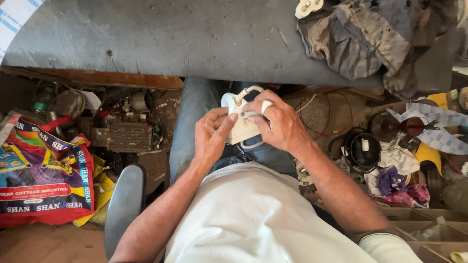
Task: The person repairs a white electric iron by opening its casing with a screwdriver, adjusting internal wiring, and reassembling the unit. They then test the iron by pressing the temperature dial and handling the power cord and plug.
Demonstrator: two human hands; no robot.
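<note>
Above the hands: bare grey bench top [161, 39], open to reach.
Bench right: crumpled cloth [360, 39] blocks.
Left floor: printed bag [41, 170], motor parts [122, 131] crowd.
Right floor: scrap pile [390, 160] crowds.

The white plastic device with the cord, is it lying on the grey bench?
No, both hands, left hand and right hand, hold the white device over the lap.

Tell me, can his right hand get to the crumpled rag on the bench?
Probably yes. The right hand is busy gripping the white device with the left hand, but the rag lies uncovered on the bench just beyond it, with nothing between them.
</note>
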